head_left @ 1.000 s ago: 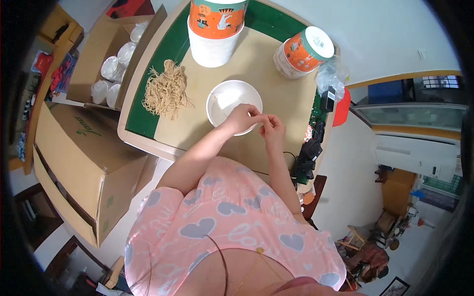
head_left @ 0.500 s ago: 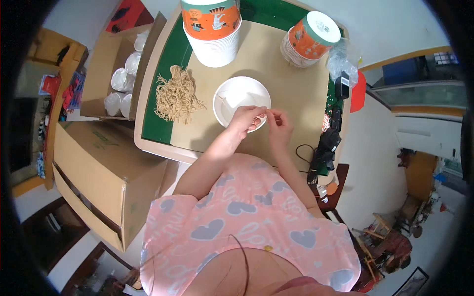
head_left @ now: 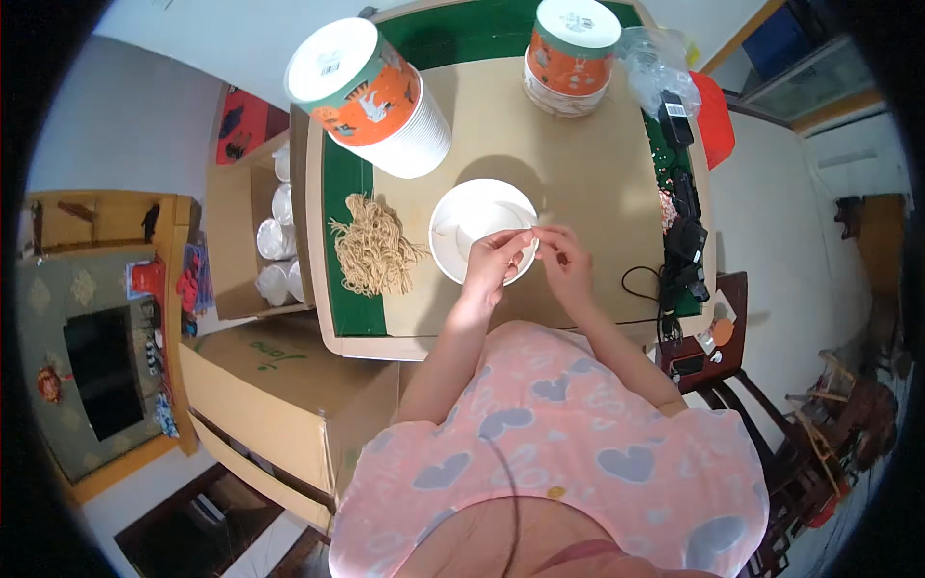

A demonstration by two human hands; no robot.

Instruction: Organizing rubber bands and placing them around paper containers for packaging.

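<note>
A white paper bucket (head_left: 451,214) stands mouth up on the table in front of me, with a thin pale strand crossing its inside. At its near right rim my left hand (head_left: 496,265) is closed in a pinch, its fingers partly over the opening. Just right of the rim my right hand (head_left: 567,265) pinches too, its fingertips almost meeting the left ones. Between the fingertips is a short bit of pale string (head_left: 535,236), mostly hidden by the fingers. A loose heap of tan strings (head_left: 376,249) lies to the left of the bucket.
A tall stack of orange-and-white paper buckets (head_left: 385,106) stands upside down at the far left, a shorter stack (head_left: 570,63) at the far right. Black cables and adapters (head_left: 686,241) line the right edge. Cardboard boxes (head_left: 260,385) stand left of the table.
The whole view has shifted, so table and boxes appear moved right and lower. Both hands stay pinched at the bucket's right rim, with the fingers slightly rearranged.
</note>
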